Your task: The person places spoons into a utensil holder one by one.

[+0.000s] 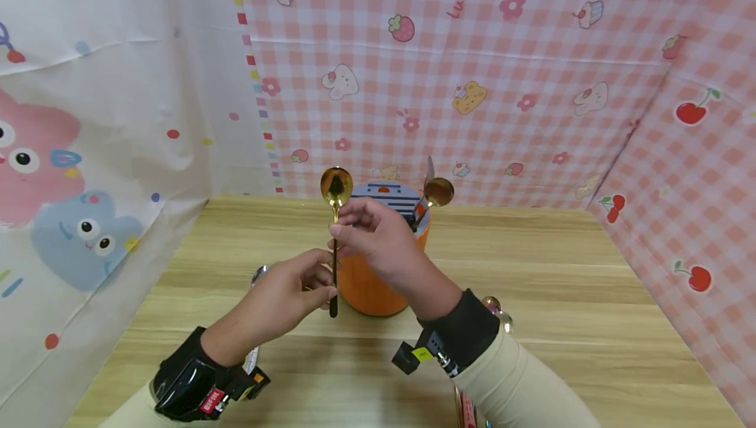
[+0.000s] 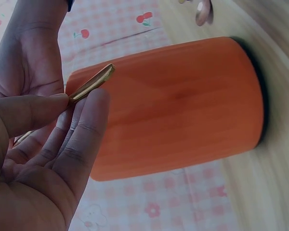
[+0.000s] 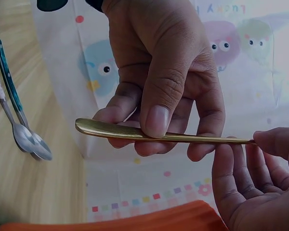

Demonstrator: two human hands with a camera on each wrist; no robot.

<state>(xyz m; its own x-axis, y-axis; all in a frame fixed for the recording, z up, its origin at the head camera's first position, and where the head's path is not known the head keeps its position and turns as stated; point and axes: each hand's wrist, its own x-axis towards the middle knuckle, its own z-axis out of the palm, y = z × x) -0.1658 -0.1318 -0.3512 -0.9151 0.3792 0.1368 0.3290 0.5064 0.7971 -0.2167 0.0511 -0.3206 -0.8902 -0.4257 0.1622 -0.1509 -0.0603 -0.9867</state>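
Note:
Upright in front of me is a gold spoon (image 1: 336, 186), its bowl at the top, held by both hands. My left hand (image 1: 287, 290) pinches the lower handle between thumb and fingers, close to the end. Higher up, my right hand (image 1: 386, 239) pinches the spoon just under the bowl. In the right wrist view the flat gold handle (image 3: 183, 138) runs between the two hands. Behind them stands an orange cylindrical cutlery holder (image 1: 371, 287) with a slotted top, partly hidden by the right hand. A second gold spoon (image 1: 439, 192) and a knife (image 1: 430, 169) stick up from it.
Two spoons (image 3: 26, 139), one teal-handled and one white-handled, lie on the wooden table (image 1: 531, 264) at the left. More spoons (image 1: 504, 320) lie at the right, partly under the right forearm. Printed cloth (image 1: 378, 60) hangs behind and along both sides.

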